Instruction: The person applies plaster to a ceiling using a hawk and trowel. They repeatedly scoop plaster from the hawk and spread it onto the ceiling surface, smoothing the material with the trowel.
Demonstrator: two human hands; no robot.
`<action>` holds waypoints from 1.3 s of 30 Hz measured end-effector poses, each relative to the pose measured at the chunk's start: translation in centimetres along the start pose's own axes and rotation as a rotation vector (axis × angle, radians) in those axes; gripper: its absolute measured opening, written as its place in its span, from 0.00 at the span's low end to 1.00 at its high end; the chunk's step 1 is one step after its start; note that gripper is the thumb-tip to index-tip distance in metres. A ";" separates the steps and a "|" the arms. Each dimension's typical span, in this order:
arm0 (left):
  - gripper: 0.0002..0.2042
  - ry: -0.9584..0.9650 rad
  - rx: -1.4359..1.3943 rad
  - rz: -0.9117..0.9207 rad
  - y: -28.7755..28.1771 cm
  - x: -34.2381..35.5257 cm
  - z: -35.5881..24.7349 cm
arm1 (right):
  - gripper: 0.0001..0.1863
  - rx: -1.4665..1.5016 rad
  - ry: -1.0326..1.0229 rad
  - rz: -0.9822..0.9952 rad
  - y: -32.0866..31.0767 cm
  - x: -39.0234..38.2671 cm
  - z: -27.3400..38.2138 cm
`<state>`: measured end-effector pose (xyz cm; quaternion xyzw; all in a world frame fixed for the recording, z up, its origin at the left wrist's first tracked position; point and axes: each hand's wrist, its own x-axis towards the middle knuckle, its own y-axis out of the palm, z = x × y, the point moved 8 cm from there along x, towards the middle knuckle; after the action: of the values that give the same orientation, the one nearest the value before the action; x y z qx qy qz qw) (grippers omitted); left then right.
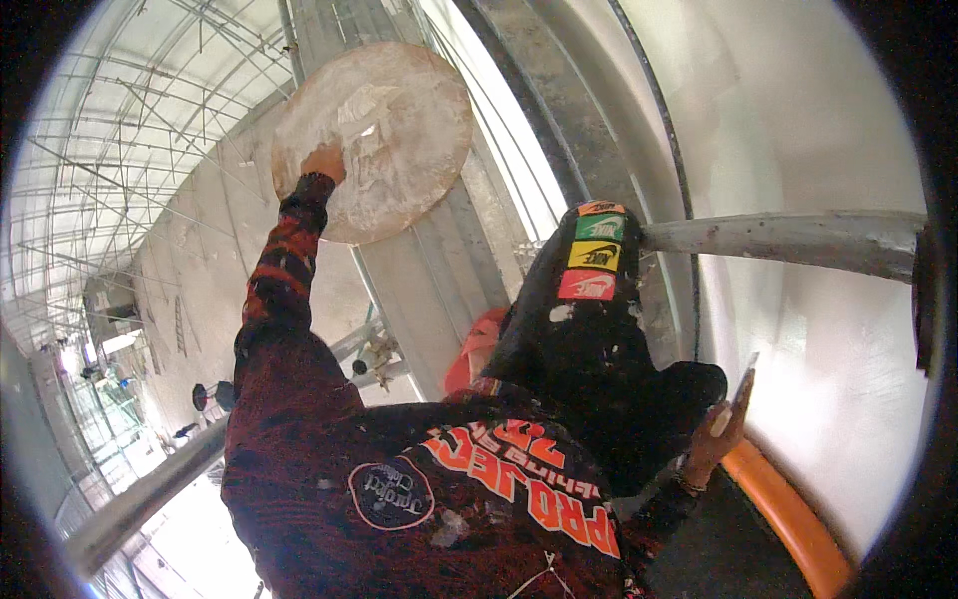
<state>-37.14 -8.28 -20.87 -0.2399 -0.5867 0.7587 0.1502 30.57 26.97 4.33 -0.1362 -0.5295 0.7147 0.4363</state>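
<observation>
- Head view: a worker in a dark patterned shirt with orange lettering stands among scaffolding beside a white plastered wall [838,329].
- Left hand [322,162] is raised high, fingers closed on the edge of a round plaster-caked board [384,135], held flat overhead against a grey column [419,270].
- Right hand [720,431] is low by the wall, gripping a thin flat trowel [745,381]; the blade stands edge-on, tip just beside the wall.
- A black cap [584,329] with coloured patches sits between the arms.
- A plaster-spattered pipe [788,240] runs level across the wall above the right hand.
- An orange tube [788,514] curves along the wall's foot, just below that hand.
- Scaffold rails and mesh fill the left side.
</observation>
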 end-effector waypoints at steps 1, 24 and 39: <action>0.13 -0.024 0.030 0.050 0.4 1.7 1.0 | 0.25 0.024 0.046 0.011 0.0 -0.2 0.1; 0.16 0.611 0.436 0.440 8.2 14.7 -2.2 | 0.25 -0.134 -0.045 0.055 1.9 0.1 5.0; 0.16 0.609 0.173 0.346 5.8 0.7 3.8 | 0.15 0.081 0.553 -0.282 -2.9 -8.9 -7.8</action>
<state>-39.49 -12.59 -25.79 -0.5371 -0.3995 0.7135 0.2070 42.29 25.29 1.33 -0.2329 -0.3754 0.6034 0.6638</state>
